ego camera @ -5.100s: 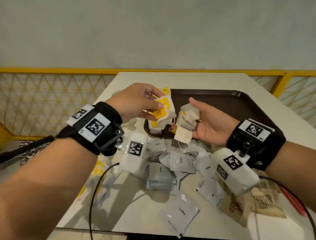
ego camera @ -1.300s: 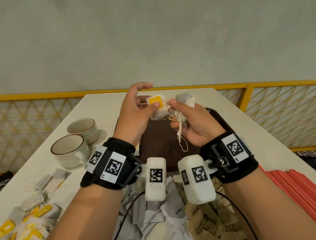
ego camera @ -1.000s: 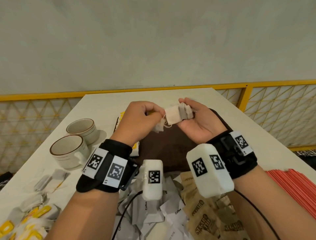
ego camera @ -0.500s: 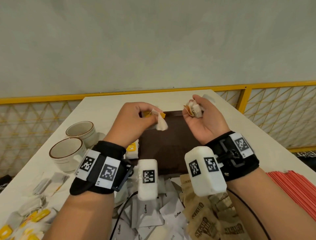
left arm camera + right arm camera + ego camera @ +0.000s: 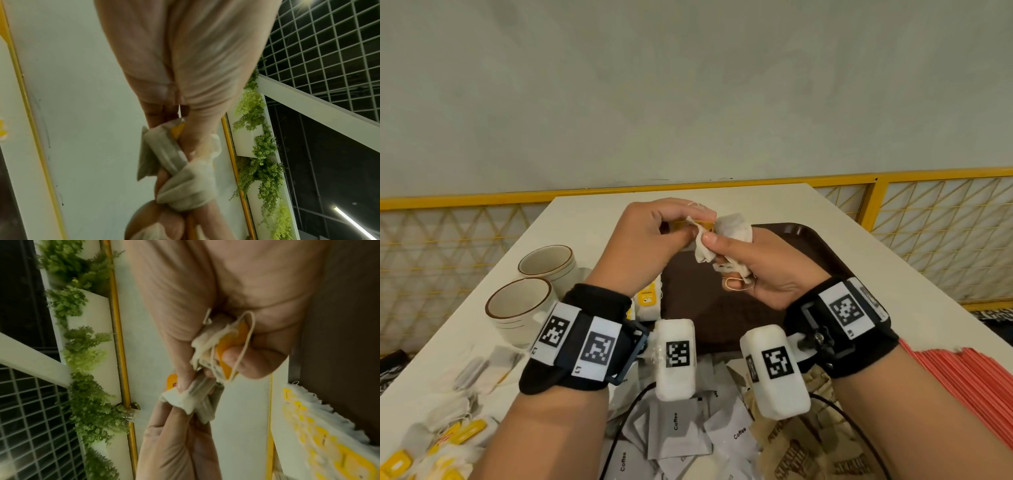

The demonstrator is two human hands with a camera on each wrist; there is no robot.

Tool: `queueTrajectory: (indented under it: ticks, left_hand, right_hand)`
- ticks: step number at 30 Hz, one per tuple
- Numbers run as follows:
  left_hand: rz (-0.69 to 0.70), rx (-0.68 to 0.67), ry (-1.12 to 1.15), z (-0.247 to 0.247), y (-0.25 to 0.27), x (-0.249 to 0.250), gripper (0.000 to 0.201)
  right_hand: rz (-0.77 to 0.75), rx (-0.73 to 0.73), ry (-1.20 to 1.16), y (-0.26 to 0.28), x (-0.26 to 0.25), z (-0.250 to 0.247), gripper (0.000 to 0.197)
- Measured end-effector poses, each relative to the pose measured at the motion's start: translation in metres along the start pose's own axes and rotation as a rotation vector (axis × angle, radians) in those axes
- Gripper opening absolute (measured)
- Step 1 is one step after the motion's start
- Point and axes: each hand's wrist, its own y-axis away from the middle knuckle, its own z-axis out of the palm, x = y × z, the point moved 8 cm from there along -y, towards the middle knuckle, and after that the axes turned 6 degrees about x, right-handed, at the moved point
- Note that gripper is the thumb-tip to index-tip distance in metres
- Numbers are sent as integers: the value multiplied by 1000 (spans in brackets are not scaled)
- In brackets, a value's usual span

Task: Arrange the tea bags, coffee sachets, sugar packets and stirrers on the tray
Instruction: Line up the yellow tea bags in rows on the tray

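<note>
Both hands are raised over the dark brown tray and meet at a bunch of white tea bags. My right hand grips the bunch, with strings and yellow tags trapped under the curled fingers. My left hand pinches one tea bag at the bunch's edge, thumb against fingertips. A row of yellow-tagged tea bags lies along the tray's left side. White coffee sachets, brown sugar packets and red stirrers lie on the table near me.
Two cups stand left of the tray. Loose tea bags lie scattered at the near left. A yellow railing borders the white table.
Half a second ago the hands were apart, each holding tea bags. They have come together, and the left fingers now pinch a bag at the right hand's bunch.
</note>
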Motion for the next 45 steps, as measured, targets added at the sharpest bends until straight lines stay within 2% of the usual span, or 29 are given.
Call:
queueTrajectory:
  ticks: [2, 5, 8, 11, 15, 19, 24, 27, 30, 34, 37, 45]
  left_hand:
    - [-36, 8, -16, -3, -1, -6, 36]
    - [-76, 20, -70, -7, -3, -13, 40]
    - [-86, 34, -34, -5, -2, -14, 43]
    - [-159, 102, 59, -5, -2, -20, 45]
    - [-192, 188, 65, -8, -1, -24, 30]
    - [-167, 257, 50, -12, -1, -25, 21]
    - [-214, 171, 69, -7, -1, -28, 31]
    - [-280, 155, 159, -3, 0, -31, 28]
    - [-246, 117, 127, 1, 0, -27, 15]
    - [-213, 121, 135, -3, -2, -26, 24]
    - [-205, 91, 199, -4, -1, -21, 32]
    - [-212, -31, 294, 7, 1, -15, 40]
  right_hand:
    - [-25, 37, 35, 0, -2, -4, 25]
    - [-59, 105, 77, 0, -6, -13, 10]
    - [-111, 135, -41, -1, -14, -16, 6]
    - [-141, 166, -79, -1, -14, -15, 8]
    - [-208, 280, 142, 0, -12, -18, 13]
    - [-284, 358, 232, 1, -15, -18, 14]
    - [-318, 367, 279, -1, -17, -16, 18]
    - [-306, 371, 268, -1, -14, -17, 18]
    - [-302, 339, 247, -2, -14, -16, 12]
    - [-256, 287, 285, -3, -19, -21, 6]
    - [-285, 338, 278, -2, -26, -32, 9]
    - [-358, 276, 287, -1, -27, -19, 9]
